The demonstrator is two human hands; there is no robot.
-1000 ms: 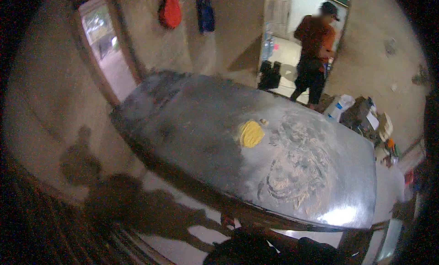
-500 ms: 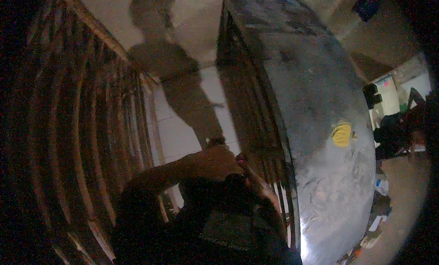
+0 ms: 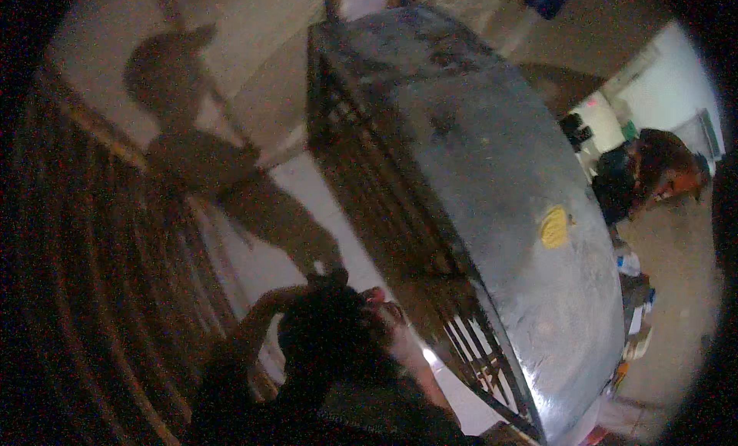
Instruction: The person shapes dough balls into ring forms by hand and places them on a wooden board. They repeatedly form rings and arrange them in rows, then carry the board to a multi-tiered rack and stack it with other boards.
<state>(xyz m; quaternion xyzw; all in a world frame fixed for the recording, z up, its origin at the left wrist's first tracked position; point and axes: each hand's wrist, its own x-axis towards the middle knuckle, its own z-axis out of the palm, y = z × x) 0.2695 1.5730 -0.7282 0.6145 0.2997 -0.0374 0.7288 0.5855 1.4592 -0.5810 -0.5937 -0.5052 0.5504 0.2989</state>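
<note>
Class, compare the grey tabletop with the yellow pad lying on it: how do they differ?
The tabletop is grey, dusty and broad; the yellow pad is bright and small. The tabletop stands on a dark slatted frame; the pad lies on the tabletop. Both look flat.

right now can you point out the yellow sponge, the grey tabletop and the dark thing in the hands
yellow sponge (image 3: 553, 227), head view, on its middle
grey tabletop (image 3: 492, 161), head view, on a bare dusty part of its surface
dark thing (image 3: 327, 331), head view, on its middle, between the two raised hands; too dim to tell its kind
</note>
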